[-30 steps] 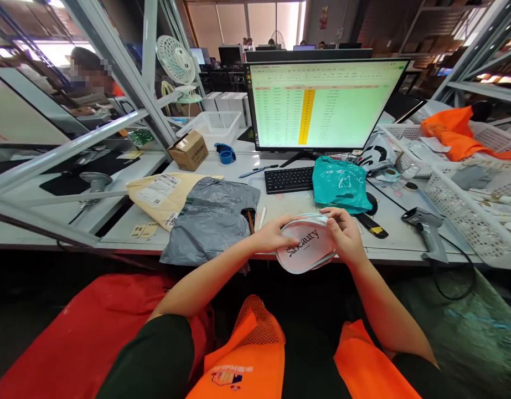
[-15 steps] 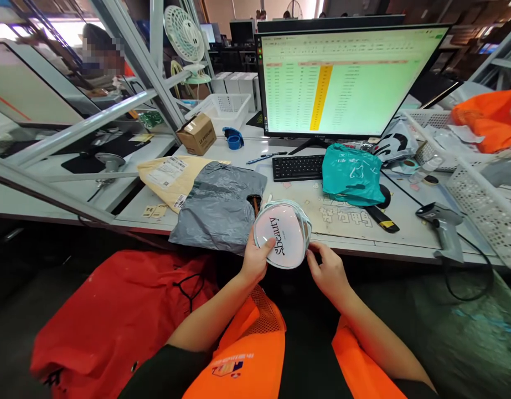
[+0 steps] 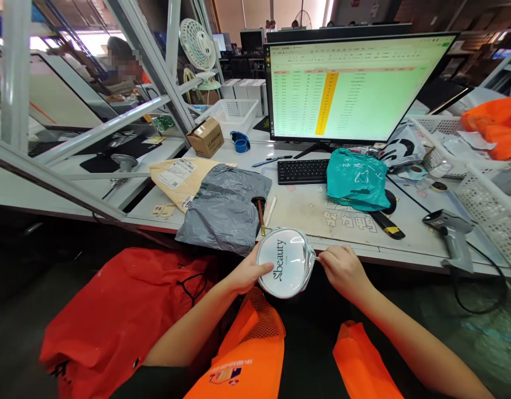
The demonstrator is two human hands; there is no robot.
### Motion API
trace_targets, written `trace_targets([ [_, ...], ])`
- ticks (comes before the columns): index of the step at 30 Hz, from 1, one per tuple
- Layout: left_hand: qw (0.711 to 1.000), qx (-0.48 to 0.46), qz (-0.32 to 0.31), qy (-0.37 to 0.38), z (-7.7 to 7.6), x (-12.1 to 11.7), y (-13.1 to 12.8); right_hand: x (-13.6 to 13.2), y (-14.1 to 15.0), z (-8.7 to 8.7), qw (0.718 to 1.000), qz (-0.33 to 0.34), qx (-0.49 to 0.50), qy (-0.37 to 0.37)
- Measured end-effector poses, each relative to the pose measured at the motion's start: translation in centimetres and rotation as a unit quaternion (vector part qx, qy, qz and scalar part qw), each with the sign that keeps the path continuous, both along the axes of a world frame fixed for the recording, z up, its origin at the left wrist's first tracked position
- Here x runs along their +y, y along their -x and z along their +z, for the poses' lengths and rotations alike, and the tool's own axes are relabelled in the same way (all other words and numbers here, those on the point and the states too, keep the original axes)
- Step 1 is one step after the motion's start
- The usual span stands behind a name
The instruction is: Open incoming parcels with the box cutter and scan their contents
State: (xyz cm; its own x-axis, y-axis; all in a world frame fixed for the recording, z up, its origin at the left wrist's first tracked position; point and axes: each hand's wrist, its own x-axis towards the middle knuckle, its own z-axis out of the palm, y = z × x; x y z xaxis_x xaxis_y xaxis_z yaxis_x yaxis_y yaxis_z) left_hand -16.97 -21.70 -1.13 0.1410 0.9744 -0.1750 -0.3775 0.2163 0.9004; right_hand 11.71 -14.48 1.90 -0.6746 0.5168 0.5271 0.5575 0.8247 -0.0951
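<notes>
My left hand (image 3: 247,272) grips the left side of a round white cosmetic pouch (image 3: 286,269) printed with "beauty", the thumb lying on its glossy face. At the pouch's right edge, my right hand (image 3: 342,271) pinches a small pale tab; whether it is a zipper pull or a strap end I cannot tell. The pouch is held just off the desk's front edge, above my lap. Behind it, on the desk, lie a grey plastic mailer bag (image 3: 226,208), a brown-handled tool (image 3: 261,215) with a dark head and a white pen-like stick (image 3: 271,211).
A yellow padded envelope (image 3: 174,172) lies partly under the mailer. Farther back are a cardboard box (image 3: 206,138), keyboard (image 3: 302,172), monitor (image 3: 359,88) and teal bag (image 3: 357,178). A barcode scanner (image 3: 452,235) stands at right; a red bag (image 3: 126,316) sits below left.
The pouch has come down and toward me, its face now seen rounder. My right hand has moved right, drawing on the tab. More of the brown-handled tool shows.
</notes>
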Motion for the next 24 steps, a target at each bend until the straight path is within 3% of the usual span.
trace_targets([
  [4,0.994,-0.034,-0.100,0.000,0.3,0.1,2.5,-0.2,0.1,1.6,0.997,0.059,-0.025,0.044],
  [7,0.987,-0.059,-0.150,0.008,0.3,0.3,3.2,0.0,0.8,2.3,0.986,0.105,-0.025,0.129],
  [12,0.938,-0.115,-0.311,0.101,-1.7,-0.1,1.6,0.3,2.1,3.3,0.932,0.193,0.003,0.307],
  [14,0.940,-0.096,-0.306,0.115,-2.9,-0.5,0.5,0.2,2.1,3.6,0.915,0.200,0.007,0.352],
  [17,0.976,0.035,-0.211,0.039,-3.5,-1.3,-0.8,-0.5,1.7,4.0,0.912,0.167,-0.010,0.375],
  [19,0.974,0.119,-0.188,-0.049,-2.5,-2.1,-1.3,-1.1,1.5,4.0,0.917,0.139,-0.034,0.372],
  [21,0.954,0.182,-0.209,-0.115,-0.7,-2.9,-2.0,-1.7,1.4,3.7,0.926,0.115,-0.060,0.355],
  [24,0.914,0.340,-0.183,-0.126,1.7,-3.8,-3.4,-2.4,1.7,3.0,0.944,0.087,-0.078,0.308],
])
